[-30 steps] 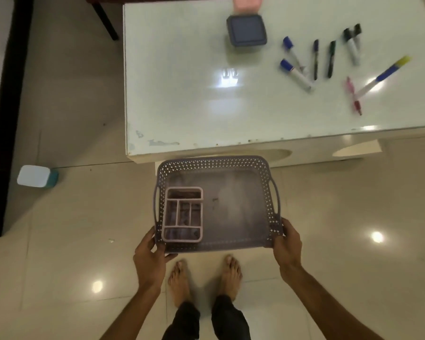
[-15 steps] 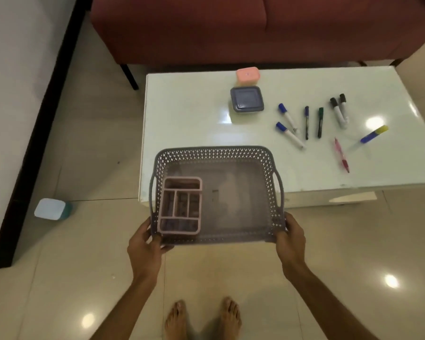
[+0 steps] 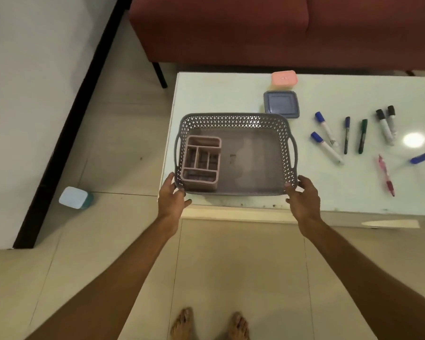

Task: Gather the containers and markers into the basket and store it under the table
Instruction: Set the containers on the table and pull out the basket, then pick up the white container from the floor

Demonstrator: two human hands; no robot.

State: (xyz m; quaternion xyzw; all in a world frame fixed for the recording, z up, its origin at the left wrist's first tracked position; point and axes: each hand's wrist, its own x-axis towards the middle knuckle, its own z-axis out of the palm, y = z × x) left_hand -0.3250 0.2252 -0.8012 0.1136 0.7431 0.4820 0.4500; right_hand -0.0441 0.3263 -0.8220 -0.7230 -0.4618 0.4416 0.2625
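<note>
Head view: left grip [image 3: 171,200] and right grip [image 3: 303,200] each hold a near corner of the basket [image 3: 233,118] at the worktop's [image 3: 219,94] near-left corner. Lower it flat, short of the blue container [image 3: 281,104], before letting go.

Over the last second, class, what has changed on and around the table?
The basket moved forward from over the floor to the table's near left corner. The left hand and right hand still grip its near corners. The organizer stayed inside; markers and containers stayed put.

Left hand [image 3: 171,202], right hand [image 3: 304,202] on basket [image 3: 236,120]
</note>
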